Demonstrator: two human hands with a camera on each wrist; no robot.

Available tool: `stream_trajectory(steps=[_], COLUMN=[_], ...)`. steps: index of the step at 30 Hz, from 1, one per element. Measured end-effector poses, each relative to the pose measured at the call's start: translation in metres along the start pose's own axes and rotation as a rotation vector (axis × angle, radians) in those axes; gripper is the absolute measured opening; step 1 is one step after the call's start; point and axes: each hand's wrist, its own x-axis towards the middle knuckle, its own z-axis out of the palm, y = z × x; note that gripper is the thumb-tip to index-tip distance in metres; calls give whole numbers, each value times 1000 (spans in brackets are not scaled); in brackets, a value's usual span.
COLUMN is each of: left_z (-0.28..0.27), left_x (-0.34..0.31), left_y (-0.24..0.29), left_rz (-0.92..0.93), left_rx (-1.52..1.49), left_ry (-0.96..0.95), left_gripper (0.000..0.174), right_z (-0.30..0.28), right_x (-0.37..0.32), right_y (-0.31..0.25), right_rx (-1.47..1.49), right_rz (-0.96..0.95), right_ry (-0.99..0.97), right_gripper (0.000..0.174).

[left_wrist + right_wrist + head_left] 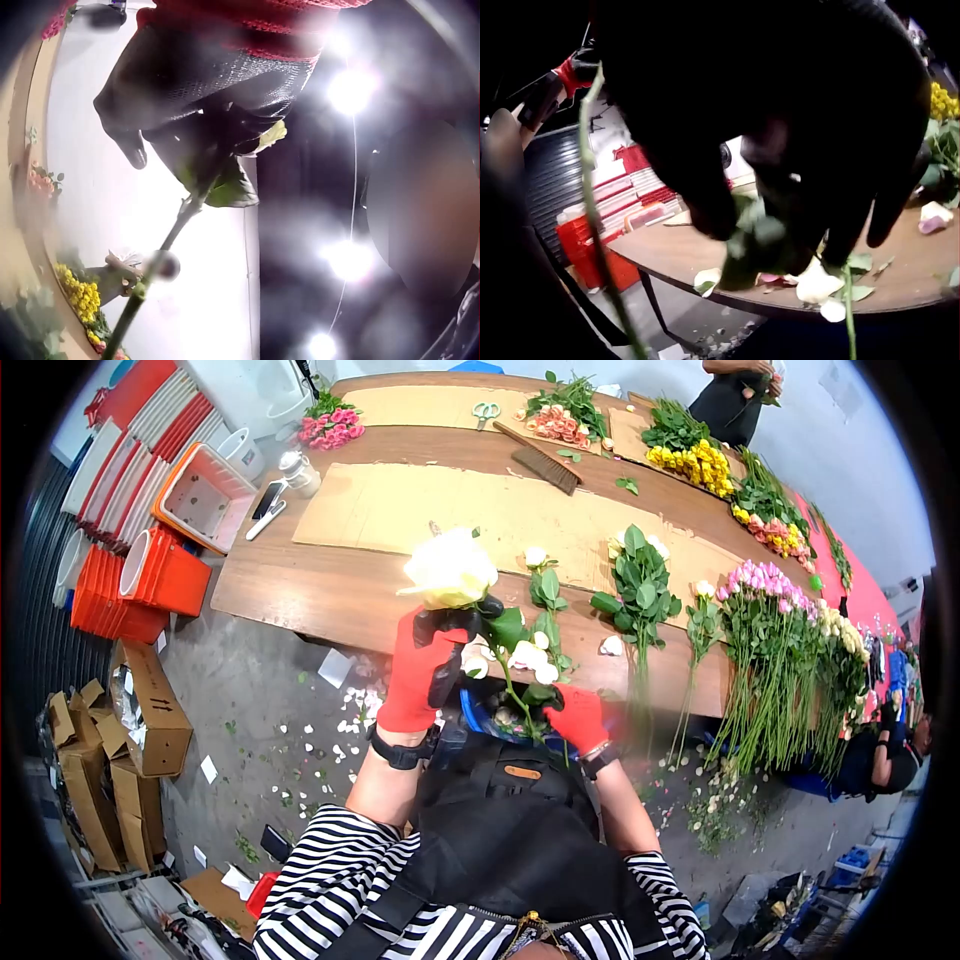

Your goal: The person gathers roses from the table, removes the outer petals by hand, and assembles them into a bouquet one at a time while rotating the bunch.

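Note:
Upright in my left hand (pixel 425 665), gloved in red and black, is a white rose (pixel 450 568); the fingers curl round its stem just below the bloom. The green stem (pixel 176 229) slants down from that grip, with a leaf (pixel 234 186) close under the fingers. Lower down, beside the stem, is my right hand (pixel 578 715), in a matching glove. Its thumb and fingers stand apart in the right wrist view, dark against the light, with a blurred green leaf (pixel 759 244) between their tips. Loose white petals (pixel 530 657) lie on the table edge ahead.
The wooden table (pixel 270 585) bears cardboard, a brush (pixel 545 463), scissors (pixel 486 412) and several rose bunches, including pink ones (pixel 765 588) at right. A blue container (pixel 490 710) stands below the hands. Orange crates (pixel 205 495) stand left; another person (pixel 728 405) works across the table.

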Motion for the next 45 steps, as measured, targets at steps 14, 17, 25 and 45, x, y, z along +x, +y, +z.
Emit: stream_trajectory(steps=[14,17,25,45], left_z=[23,37,49,54], left_x=[-21,-28,-38,-24], left_y=[-67,-59,-47,-52], left_rz=[43,403,-56,114], left_rx=[455,808,363,445], left_ry=[-187,-178,-143,-130], left_gripper=[50,55,48,37], right_z=[-193,-185,-162,-178], right_x=[-43,-34,-22,-27], right_y=[-125,-124,-104,-115], right_rx=[258,246,1080,590], right_rz=[-326,-291,-165,-344], right_ry=[823,868,881,908], right_gripper=[47,43,31,29])
